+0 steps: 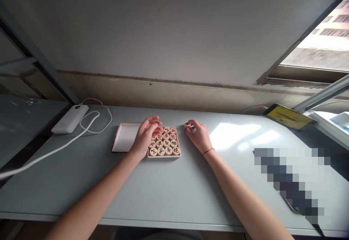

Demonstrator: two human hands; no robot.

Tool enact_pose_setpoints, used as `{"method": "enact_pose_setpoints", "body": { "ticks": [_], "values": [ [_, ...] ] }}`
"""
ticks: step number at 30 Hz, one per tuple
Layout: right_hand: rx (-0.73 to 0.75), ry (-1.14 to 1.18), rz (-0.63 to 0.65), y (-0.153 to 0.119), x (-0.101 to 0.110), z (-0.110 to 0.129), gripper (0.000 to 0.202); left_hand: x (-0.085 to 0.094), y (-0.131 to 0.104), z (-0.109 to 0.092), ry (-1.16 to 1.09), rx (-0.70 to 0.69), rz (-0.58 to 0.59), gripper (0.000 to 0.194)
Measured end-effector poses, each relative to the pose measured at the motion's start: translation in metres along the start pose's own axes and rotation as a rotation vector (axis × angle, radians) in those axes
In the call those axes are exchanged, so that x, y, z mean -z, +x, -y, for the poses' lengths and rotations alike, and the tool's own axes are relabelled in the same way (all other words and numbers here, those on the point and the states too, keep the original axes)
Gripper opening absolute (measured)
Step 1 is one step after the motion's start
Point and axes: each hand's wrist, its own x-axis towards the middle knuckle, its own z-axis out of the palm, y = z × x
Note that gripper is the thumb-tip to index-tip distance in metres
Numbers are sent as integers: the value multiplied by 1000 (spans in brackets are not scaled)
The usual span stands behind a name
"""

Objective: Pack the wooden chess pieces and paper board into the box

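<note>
Leftmost, a metal post [54, 76] slants down to the back of your desk [163, 192], and beside its foot lies a white power bank [70, 119]. A thin lead loops off its back end, and a thick white cable [68, 143] curves round in front of it and runs off to the left edge, well apart from your hands.

Next comes the lid [127, 138], lying with its white inside up, its right side covered by your left hand [143, 138]. That hand is half open, fingers loosely curled and apart, with nothing visible in its grasp; it hangs over the left edge of the box [164, 156] and hides some pieces in the back left corner. The box lies just beside the lid, filled with round pieces [166, 143] in rows, black marks on the front rows, red on the back.

To the right of the box, your right hand [200, 135] pinches one piece [187, 125] between thumb and fingers, a red mark showing on it. You wear a thin red band [208, 151] on that wrist.

Farther right, sunlight glares on the desk, and a pixelated patch [289, 185] blots out whatever lies nearer you. At the back, a phone [290, 116] with a yellow screen sits by the right post [321, 93], below the window [324, 44].
</note>
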Motion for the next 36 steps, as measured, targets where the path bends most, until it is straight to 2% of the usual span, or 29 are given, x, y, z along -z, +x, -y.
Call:
{"method": "enact_pose_setpoints", "body": {
  "ticks": [9,13,15,18,20,22,24,28,36],
  "values": [
    [-32,40,-39,5,-7,-5,13,3,2,5,45,6,19,25],
    [-69,12,-49,17,-15,-9,14,7,6,8,154,-50,35,24],
    [-65,-21,-55,23,-18,-12,15,12,8,8,374,-118,45,24],
    [-57,-64,-59,32,-23,-15,18,22,11,7,941,-250,36,24],
    [-60,-77,-65,35,-25,-17,18,30,14,7,1252,-251,26,25],
    [-63,-83,-75,36,-26,-18,18,35,16,8,1387,-188,49,27],
    [-67,-82,-81,37,-26,-18,18,38,18,10,1409,-146,79,30],
    [-91,-56,-78,38,-26,-18,15,39,22,13,1392,-163,71,32],
    [-110,-48,-80,42,-26,-15,11,40,30,13,1343,-133,43,19]
  ]
}}
